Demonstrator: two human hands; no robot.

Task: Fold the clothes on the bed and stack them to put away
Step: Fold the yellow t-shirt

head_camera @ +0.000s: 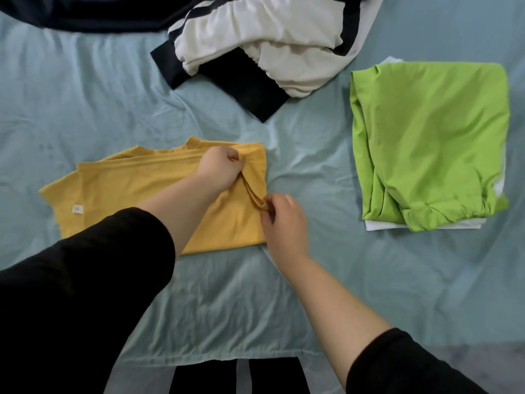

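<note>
A yellow garment [133,189] lies partly folded on the bed, a small white label showing near its left end. My left hand [220,167] grips a raised fold of it near the far right corner. My right hand [284,223] pinches the near end of the same fold at the garment's right edge. To the right sits a folded lime-green garment [431,143] on top of a folded white one [420,224]. An unfolded white and black striped garment [264,46] is heaped at the back.
The bed is covered by a wrinkled pale teal sheet [99,103]. A dark navy cloth [85,12] lies along the far left edge. My black-clad legs [241,376] show at the near edge of the bed.
</note>
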